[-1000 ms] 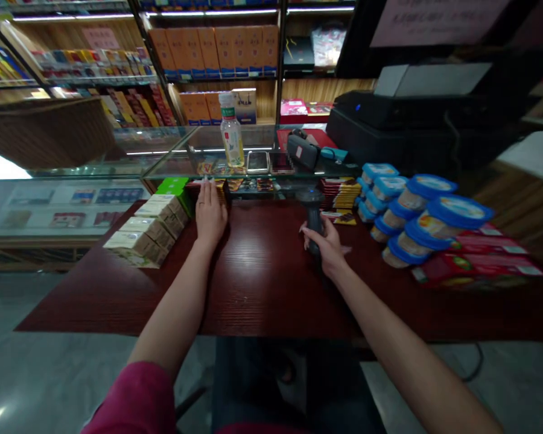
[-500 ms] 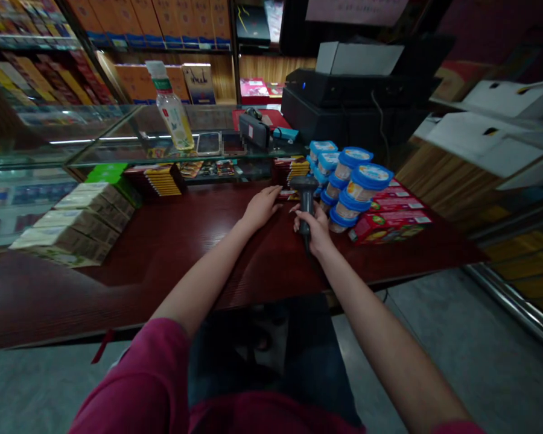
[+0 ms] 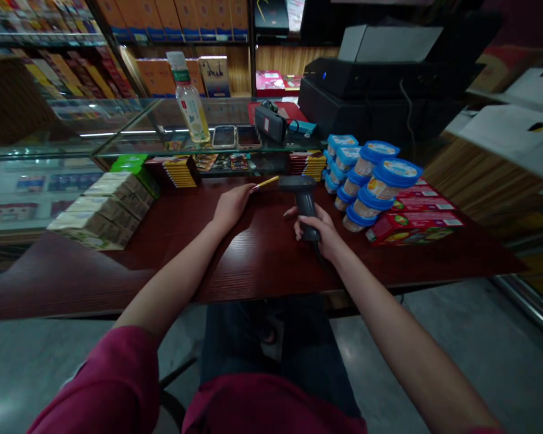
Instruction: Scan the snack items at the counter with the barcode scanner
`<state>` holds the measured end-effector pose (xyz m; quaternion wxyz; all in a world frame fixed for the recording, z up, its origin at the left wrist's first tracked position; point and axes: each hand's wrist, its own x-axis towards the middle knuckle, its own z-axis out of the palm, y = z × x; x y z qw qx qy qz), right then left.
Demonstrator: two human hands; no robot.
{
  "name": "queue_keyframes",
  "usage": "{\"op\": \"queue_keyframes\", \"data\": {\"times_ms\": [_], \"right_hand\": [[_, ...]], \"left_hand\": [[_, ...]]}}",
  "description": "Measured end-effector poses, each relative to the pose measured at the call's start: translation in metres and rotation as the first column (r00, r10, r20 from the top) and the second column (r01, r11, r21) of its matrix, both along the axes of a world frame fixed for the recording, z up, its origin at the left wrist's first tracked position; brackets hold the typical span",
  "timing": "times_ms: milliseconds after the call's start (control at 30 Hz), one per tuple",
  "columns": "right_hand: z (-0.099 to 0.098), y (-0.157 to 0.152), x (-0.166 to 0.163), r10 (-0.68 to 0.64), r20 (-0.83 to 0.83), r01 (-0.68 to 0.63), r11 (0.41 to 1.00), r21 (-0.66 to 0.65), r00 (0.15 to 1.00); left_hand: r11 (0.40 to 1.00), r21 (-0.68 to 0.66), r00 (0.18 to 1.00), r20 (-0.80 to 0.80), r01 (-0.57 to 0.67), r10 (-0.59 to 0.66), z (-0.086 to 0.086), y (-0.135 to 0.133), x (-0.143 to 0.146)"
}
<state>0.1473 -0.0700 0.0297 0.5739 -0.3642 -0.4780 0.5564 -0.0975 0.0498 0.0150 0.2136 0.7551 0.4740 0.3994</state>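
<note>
My right hand [image 3: 322,230] is wrapped round the handle of a dark grey barcode scanner [image 3: 304,196], whose head points left above the counter. In my left hand [image 3: 232,208] the fingers are closed on the near end of a thin, flat yellow packet [image 3: 266,183], seen edge-on just left of the scanner head. Behind the scanner lies a stack of similar flat packets with yellow edges [image 3: 308,164]. Blue-lidded tubs [image 3: 374,199] stand piled to the right of my right hand.
On the dark red wooden counter [image 3: 248,265], pale boxes [image 3: 106,208] and another packet stack [image 3: 181,172] stand left. Red boxes [image 3: 414,220] sit at the right. A bottle [image 3: 191,111] and two phones [image 3: 225,137] rest on the glass case behind.
My left hand has moved left from beside the right packet stack, now with a flat yellow packet in it. The scanner has tilted in my right hand. The view has shifted.
</note>
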Motion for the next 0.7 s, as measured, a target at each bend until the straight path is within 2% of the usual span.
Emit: {"op": "queue_keyframes", "data": {"times_ms": [67,100,167,233,300,433,700], "right_hand": [[0.003,0.001,-0.013,0.100,0.027,-0.100,0.995,-0.006,0.995],[0.004,0.003,-0.021,0.142,0.034,-0.142,0.990,-0.009,0.989],[0.003,0.009,-0.039,0.204,0.035,-0.203,0.979,-0.012,0.978],[0.000,0.017,-0.056,0.228,0.024,-0.227,0.974,-0.011,0.973],[-0.004,0.022,-0.070,0.226,0.020,-0.226,0.974,-0.019,0.974],[-0.008,0.022,-0.079,0.180,0.056,-0.177,0.983,-0.054,0.982],[-0.007,0.016,-0.078,0.114,0.111,-0.106,0.991,-0.079,0.987]], "left_hand": [[0.993,-0.090,0.967,0.238,-0.070,0.090,-0.001,-0.001,-0.023],[0.982,-0.171,0.919,0.368,-0.081,0.140,-0.001,0.000,-0.032],[0.937,-0.349,0.789,0.569,-0.024,0.232,-0.003,0.002,-0.042],[0.886,-0.457,0.695,0.664,0.083,0.277,-0.003,0.005,-0.046],[0.856,-0.495,0.664,0.692,0.151,0.283,-0.001,0.007,-0.045],[0.839,-0.513,0.668,0.691,0.182,0.278,0.000,0.008,-0.040],[0.864,-0.465,0.680,0.698,0.192,0.225,-0.007,0.006,-0.041]]}}
